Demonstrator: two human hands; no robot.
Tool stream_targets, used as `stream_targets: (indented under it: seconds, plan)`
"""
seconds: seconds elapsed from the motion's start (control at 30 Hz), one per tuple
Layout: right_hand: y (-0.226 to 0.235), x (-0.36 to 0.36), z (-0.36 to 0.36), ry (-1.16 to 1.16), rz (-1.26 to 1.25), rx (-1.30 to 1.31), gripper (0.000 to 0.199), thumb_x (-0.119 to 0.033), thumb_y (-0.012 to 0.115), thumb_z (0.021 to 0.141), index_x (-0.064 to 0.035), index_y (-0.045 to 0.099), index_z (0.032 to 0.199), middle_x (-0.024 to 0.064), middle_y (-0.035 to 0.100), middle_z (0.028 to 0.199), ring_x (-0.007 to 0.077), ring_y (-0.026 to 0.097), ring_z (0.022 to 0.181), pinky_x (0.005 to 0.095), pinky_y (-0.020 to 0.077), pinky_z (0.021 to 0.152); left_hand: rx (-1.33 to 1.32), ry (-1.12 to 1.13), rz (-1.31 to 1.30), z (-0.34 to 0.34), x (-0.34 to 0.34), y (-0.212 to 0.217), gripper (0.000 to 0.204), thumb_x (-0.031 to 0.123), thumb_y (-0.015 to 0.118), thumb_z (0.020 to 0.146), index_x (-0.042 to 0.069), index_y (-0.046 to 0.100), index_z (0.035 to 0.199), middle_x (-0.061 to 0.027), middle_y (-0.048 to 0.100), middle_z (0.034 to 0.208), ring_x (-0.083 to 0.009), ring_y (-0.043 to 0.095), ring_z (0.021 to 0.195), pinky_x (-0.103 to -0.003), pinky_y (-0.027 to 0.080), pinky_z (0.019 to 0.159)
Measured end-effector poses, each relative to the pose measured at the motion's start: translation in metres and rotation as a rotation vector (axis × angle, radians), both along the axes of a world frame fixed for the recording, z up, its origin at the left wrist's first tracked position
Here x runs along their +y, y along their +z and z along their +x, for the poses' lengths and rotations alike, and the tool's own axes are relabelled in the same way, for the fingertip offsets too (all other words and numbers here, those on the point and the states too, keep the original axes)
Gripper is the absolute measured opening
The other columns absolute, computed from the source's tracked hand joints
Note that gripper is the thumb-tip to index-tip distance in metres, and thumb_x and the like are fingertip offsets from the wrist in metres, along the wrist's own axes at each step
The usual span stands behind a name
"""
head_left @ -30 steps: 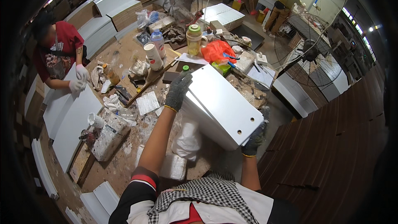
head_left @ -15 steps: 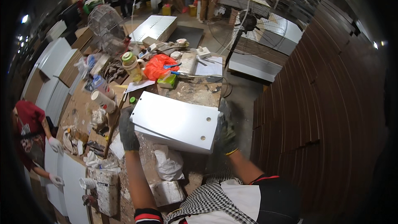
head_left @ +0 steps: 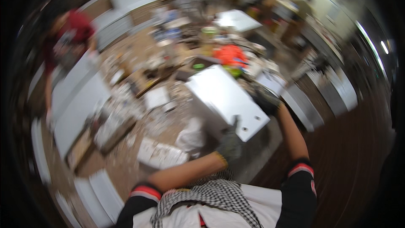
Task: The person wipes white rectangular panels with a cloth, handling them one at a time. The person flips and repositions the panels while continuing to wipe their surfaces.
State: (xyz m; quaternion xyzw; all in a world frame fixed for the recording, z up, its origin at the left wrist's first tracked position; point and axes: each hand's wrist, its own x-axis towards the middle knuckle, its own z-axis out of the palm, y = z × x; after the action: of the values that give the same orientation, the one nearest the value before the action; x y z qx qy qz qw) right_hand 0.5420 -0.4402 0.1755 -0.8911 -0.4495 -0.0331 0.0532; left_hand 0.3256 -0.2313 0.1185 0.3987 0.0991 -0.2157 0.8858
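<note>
A stack of glossy white boards (head_left: 225,97), with two small round holes at its near right end, lies tilted in the middle of the view. My left hand (head_left: 230,143), in a dark grey work glove, grips its near edge, the thumb reaching up beside the top board. At the far right edge my right hand (head_left: 268,100), gloved alike, holds the stack from the other side. Motion blurs both hands, and the right fingertips are partly hidden.
A worn workbench (head_left: 126,59) carries an orange-red plastic bag (head_left: 230,55), a crumpled white bag (head_left: 190,137) and a white block (head_left: 162,153). At left, a person in a red top (head_left: 76,31) stands by white panels (head_left: 80,97). Dark brown stacks (head_left: 333,156) stand at right.
The view has swung left. The white stack has turned clockwise in it; my left hand has shifted from its left end to the near edge, my right hand to the far right edge.
</note>
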Motion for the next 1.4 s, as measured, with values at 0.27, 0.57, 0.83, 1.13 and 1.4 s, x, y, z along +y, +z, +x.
stream_targets:
  seconds: [0.27, 0.57, 0.83, 1.13, 1.4]
  plan:
    - [0.016, -0.004, 0.018, -0.458, 0.718, 0.985, 0.066, -0.049, 0.036, 0.113, -0.0155, 0.021, 0.168, 0.0099, 0.039, 0.166, 0.0217, 0.039, 0.151, 0.0437, 0.0301, 0.122, -0.466, 0.202, 0.673, 0.008, 0.032, -0.012, 0.067, 0.008, 0.055, 0.1, 0.003, 0.033, 0.163, -0.0193, 0.048, 0.155, -0.0319, 0.049, 0.134, -0.044, 0.035, 0.123]
    - [0.097, 0.148, -0.2, 0.824, 0.908, 1.61, 0.047, -0.03, 0.05, 0.11, 0.0043, 0.059, 0.141, 0.0168, 0.062, 0.142, 0.0284, 0.059, 0.131, 0.0354, 0.0483, 0.108, 0.23, 1.0, 1.404, -0.32, 0.327, -0.081, 0.061, 0.042, 0.065, 0.102, 0.003, 0.053, 0.148, -0.022, 0.057, 0.148, -0.0393, 0.052, 0.138, -0.047, 0.04, 0.118]
    - [-0.036, 0.295, -0.223, 0.258, -0.024, 0.145, 0.068, -0.044, 0.076, 0.091, -0.0098, 0.057, 0.148, 0.0228, 0.058, 0.148, 0.0442, 0.05, 0.14, 0.0535, 0.0387, 0.118, 1.26, 0.347, 1.689, -0.532, 0.404, -0.097, 0.147, 0.082, 0.081, 0.061, 0.017, 0.005, 0.17, -0.0392, 0.004, 0.169, -0.0574, 0.001, 0.157, -0.066, 0.004, 0.125]
    - [-0.128, 0.289, -0.201, 0.06, -0.054, -0.058, 0.055, -0.041, 0.072, 0.093, -0.0175, 0.063, 0.142, 0.0239, 0.056, 0.149, 0.047, 0.048, 0.14, 0.0565, 0.0344, 0.119, 1.245, 0.278, 1.678, -0.527, 0.404, -0.07, 0.142, 0.073, 0.085, 0.062, 0.019, 0.01, 0.17, -0.0375, 0.022, 0.165, -0.0555, 0.021, 0.153, -0.066, 0.018, 0.124]
    - [-0.158, 0.284, -0.187, -0.212, -0.269, 0.243, 0.077, -0.035, 0.078, 0.084, -0.0172, 0.051, 0.154, 0.0325, 0.055, 0.146, 0.0471, 0.054, 0.136, 0.0503, 0.045, 0.113, 0.652, 1.003, 1.085, -0.495, 0.382, -0.089, 0.114, 0.055, 0.087, 0.07, -0.003, 0.039, 0.156, -0.0325, 0.058, 0.14, -0.0404, 0.059, 0.129, -0.048, 0.052, 0.103]
